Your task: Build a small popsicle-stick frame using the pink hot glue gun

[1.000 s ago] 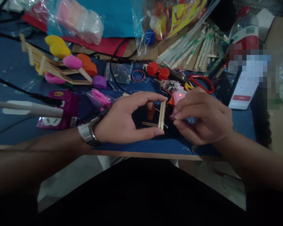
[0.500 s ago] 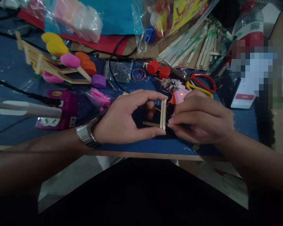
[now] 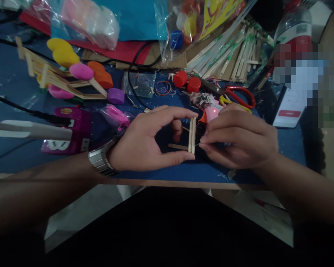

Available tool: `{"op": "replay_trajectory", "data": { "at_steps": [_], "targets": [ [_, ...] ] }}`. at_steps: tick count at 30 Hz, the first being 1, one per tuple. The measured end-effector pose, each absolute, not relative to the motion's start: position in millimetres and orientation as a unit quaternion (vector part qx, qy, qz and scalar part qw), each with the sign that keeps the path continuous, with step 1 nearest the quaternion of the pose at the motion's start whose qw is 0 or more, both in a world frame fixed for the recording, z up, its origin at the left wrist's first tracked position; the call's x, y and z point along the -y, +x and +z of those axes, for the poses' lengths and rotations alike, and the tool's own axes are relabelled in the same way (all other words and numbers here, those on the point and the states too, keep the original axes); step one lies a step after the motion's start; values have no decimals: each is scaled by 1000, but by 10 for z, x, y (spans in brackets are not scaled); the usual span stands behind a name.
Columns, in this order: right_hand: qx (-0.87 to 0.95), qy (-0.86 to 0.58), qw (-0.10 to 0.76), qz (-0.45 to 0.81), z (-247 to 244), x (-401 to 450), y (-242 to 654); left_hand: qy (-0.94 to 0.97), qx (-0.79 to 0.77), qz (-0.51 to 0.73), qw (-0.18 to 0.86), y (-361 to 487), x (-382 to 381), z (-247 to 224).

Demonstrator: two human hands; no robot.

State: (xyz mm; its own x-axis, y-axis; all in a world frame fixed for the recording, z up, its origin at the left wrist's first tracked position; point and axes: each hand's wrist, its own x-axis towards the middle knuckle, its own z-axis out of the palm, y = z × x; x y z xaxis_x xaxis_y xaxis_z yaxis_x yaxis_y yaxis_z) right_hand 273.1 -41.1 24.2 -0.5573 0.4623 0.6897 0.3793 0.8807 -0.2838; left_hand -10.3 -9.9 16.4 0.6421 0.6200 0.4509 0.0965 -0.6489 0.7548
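My left hand (image 3: 144,141) grips a small piece made of wooden sticks (image 3: 192,135) by its two ends, between thumb and index finger. Two sticks of it stand side by side, and another stick (image 3: 178,147) reaches left from near its lower end. Just right of the piece, my right hand (image 3: 239,137) is closed in a pinch on a thin wire-like thing (image 3: 197,144), whose far end is too small to make out. Behind the right fingers lies a pink device (image 3: 213,112) with a lit red dot.
Red-handled scissors (image 3: 241,94) and red caps (image 3: 193,84) lie behind the hands. A purple power socket (image 3: 82,126) is at left, below a stick model (image 3: 72,87). A phone (image 3: 291,105) lies at right. Wrapped sticks (image 3: 225,55) lie at the back.
My right hand has shifted slightly right, widening the gap between its fingertips and the sticks. My left hand keeps its grip on the stick piece.
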Motion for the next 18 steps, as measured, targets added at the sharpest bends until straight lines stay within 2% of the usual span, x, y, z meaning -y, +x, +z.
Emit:
{"op": "replay_trajectory", "data": {
  "at_steps": [18],
  "targets": [
    [869,-274,409,55,218,402,2750,825,-215,363,376,-94,102,168]
  ]
}}
